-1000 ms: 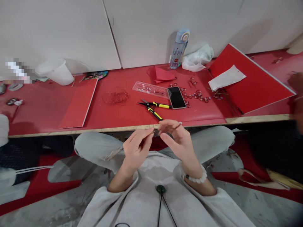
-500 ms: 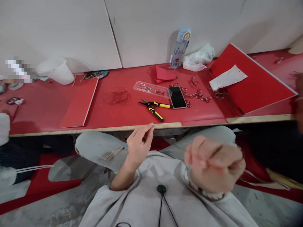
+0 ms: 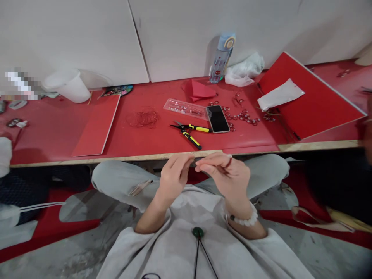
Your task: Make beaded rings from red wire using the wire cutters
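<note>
Close to the table's front edge, my left hand [image 3: 173, 177] is closed in a pinch, thumb against forefinger. What sits at its fingertips is too small to make out. My right hand [image 3: 228, 172], with a white bead bracelet [image 3: 245, 217] on its wrist, is pinched too, its fingertips almost meeting those of the left. Anything between them is hidden or tiny. Beyond the hands lie black-and-yellow pliers [image 3: 192, 131] with handles spread. A phone [image 3: 217, 119] rests beside them, and a loose coil of thin red wire or thread [image 3: 143, 118] lies to the left.
A clear plastic tray [image 3: 184, 108] holds small beads. Several small red rings with beads [image 3: 244, 116] lie right of the phone. Red boards [image 3: 97, 126] flank the work area. At the back stand a water bottle [image 3: 222, 58], a plastic bag [image 3: 245, 70] and a white bucket [image 3: 68, 85].
My right hand has come down and left from a blurred, raised position to meet the left hand at the table edge. The left hand has barely shifted.
</note>
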Available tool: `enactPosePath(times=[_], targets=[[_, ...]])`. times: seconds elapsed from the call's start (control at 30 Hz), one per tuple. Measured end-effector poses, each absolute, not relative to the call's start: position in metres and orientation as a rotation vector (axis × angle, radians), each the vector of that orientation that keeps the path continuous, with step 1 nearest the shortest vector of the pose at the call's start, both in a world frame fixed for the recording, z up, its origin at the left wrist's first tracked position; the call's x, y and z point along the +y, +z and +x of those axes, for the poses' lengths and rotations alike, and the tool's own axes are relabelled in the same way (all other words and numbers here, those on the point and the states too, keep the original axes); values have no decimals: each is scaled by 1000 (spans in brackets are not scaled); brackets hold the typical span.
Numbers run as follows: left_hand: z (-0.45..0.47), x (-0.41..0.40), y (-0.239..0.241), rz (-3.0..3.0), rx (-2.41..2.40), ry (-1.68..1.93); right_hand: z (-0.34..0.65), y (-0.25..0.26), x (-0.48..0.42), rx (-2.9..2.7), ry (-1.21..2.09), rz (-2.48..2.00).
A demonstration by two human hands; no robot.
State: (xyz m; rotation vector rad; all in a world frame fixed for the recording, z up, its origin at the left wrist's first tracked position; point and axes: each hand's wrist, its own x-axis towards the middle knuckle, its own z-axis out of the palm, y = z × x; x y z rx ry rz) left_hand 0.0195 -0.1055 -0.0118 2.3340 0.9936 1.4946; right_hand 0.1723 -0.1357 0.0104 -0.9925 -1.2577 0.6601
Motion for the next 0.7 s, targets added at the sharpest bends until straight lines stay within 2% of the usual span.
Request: enactPosePath(times=[0.17, 0.53, 0.7], targets=[[16, -104, -7, 2276, 858, 1411, 176, 22, -101, -891, 1087, -932], [22, -116, -10, 1785, 868, 1373, 181, 5, -102, -691, 1330, -738], [22, -117, -8, 1754, 684, 1411, 173, -7, -101, -650, 1583, -723]])
